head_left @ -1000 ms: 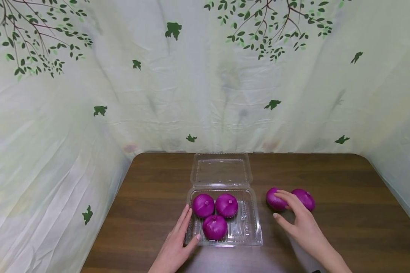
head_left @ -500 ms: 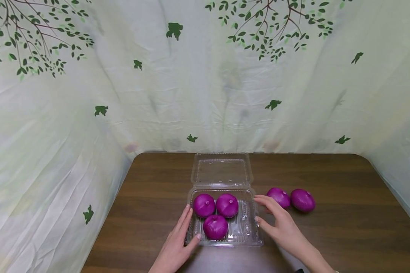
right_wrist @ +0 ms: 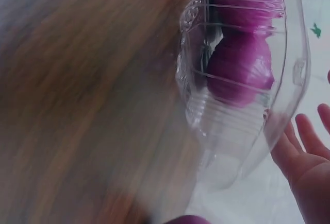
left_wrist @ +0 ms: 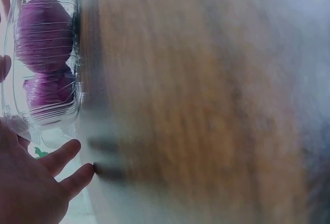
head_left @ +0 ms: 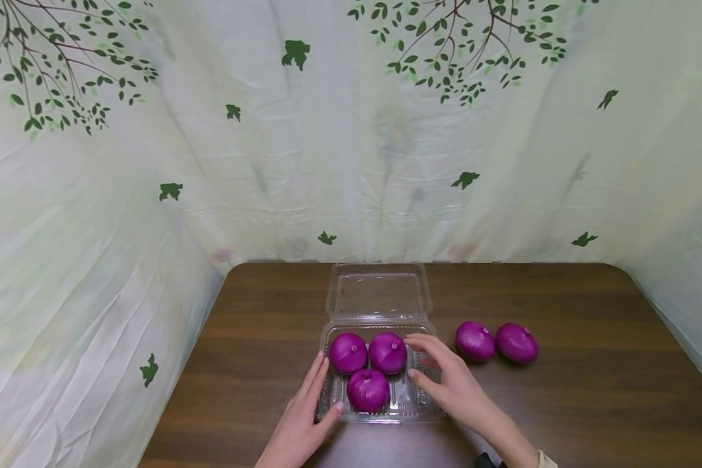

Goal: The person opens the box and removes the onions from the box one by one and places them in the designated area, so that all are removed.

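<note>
So the right hand (head_left: 452, 387) has been moved quite a bit: a second ago it was held at the left loose onion (head_left: 475, 341), half a second ago it was seen by the right edge of the clear plastic container (head_left: 407, 402), and now it's been brought in over that container's right part. Its thumb and fingers are held apart, bent a little, with nothing gripped; the fingertips are just beside the back-right onion (head_left: 388, 353), though whether it's being touched can't be told. A bit more of the sleeve (head_left: 546, 461) has been brought into view too. The left hand (head_left: 301, 416) has pretty much been kept where it was, at the container's left edge, fingers straight, thumb spread toward the front, nothing clamped. As for what's inside, three purple onions are bunched close together in the left and middle: the back-right one, the back-left onion (head_left: 348, 353) and the front onion (head_left: 368, 390). The container's bare ribbed bottom can be made out to their right. The clear lid (head_left: 379, 292) is laid open behind, joined along the back edge. Over on the table (head_left: 591, 377), to the right, the left loose onion and the right loose onion (head_left: 517, 343) are found just beside each other, basically unmoved.
</note>
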`<act>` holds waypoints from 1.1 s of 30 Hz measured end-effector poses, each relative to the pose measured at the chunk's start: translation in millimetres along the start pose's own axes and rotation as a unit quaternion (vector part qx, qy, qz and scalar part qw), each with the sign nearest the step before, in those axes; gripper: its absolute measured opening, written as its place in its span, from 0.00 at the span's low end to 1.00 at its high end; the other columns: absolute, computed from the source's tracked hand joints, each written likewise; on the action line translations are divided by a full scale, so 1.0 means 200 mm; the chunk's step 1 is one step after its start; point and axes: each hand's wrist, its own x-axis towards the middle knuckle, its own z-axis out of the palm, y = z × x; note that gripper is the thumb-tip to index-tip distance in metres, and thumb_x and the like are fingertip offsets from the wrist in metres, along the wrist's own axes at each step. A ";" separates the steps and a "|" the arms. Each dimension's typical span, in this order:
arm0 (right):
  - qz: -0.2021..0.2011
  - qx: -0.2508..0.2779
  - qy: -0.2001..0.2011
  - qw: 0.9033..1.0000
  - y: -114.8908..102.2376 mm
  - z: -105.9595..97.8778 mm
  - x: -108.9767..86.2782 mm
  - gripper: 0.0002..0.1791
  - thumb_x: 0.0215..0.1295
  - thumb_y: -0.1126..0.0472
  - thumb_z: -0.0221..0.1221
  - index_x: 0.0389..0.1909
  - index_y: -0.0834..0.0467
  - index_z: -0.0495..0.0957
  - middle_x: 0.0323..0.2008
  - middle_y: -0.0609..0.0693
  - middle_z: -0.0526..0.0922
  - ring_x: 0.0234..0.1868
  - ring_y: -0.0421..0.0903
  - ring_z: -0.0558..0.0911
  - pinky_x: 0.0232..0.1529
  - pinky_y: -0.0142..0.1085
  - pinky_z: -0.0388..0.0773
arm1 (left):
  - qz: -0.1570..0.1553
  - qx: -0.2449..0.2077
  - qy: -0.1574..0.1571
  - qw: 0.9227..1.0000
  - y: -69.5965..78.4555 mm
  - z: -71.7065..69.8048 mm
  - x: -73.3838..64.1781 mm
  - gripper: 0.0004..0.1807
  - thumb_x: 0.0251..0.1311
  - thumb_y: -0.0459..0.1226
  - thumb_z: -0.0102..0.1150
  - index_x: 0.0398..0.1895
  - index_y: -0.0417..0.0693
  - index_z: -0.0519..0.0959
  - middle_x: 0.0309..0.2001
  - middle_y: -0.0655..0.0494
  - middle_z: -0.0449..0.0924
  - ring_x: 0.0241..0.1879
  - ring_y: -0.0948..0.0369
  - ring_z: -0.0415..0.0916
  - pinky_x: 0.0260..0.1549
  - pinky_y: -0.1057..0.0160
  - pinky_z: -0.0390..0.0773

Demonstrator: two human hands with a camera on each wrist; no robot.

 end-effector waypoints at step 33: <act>0.030 -0.161 -0.095 0.982 0.13 0.14 0.21 0.31 0.54 0.61 0.72 0.61 0.52 0.76 0.63 0.50 0.73 0.63 0.51 0.70 0.59 0.49 0.72 | -0.021 -0.006 -0.016 1.000 0.00 0.00 0.00 0.44 0.64 0.51 0.61 0.79 0.57 0.52 0.78 0.69 0.41 0.72 0.56 0.52 0.63 0.37 0.60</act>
